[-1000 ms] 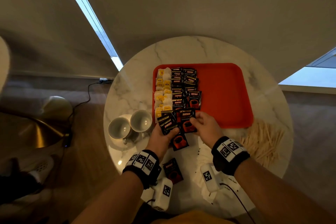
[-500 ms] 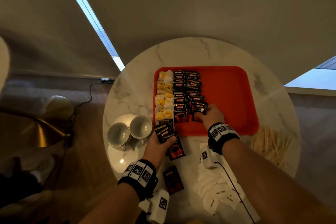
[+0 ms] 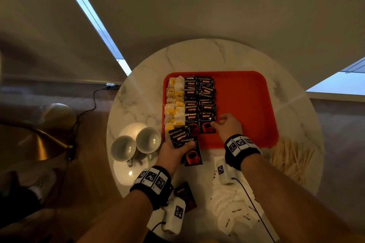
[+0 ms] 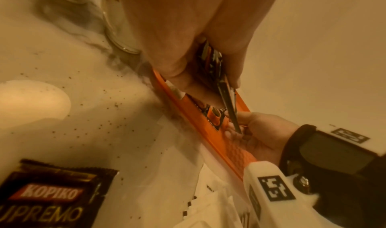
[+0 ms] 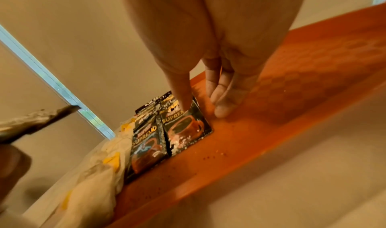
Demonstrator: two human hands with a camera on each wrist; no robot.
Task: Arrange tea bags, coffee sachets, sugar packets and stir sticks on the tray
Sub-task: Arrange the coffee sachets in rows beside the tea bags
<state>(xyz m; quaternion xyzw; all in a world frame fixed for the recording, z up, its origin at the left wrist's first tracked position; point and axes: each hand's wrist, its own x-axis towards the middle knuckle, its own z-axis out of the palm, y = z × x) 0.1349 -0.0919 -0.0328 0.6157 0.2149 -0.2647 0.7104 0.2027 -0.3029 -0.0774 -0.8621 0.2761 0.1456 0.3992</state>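
Left hand (image 3: 172, 151): clamped on a stack of Kopiko sachets (image 3: 182, 137) at the tray's (image 3: 246, 104) near-left edge.
Right hand (image 3: 227, 125): fingers straight, thumb touching the nearest sachet (image 3: 207, 124).

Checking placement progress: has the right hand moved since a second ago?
Yes. The right hand went from the tray's near edge onto the tray, and now presses a coffee sachet at the near end of the second sachet column.
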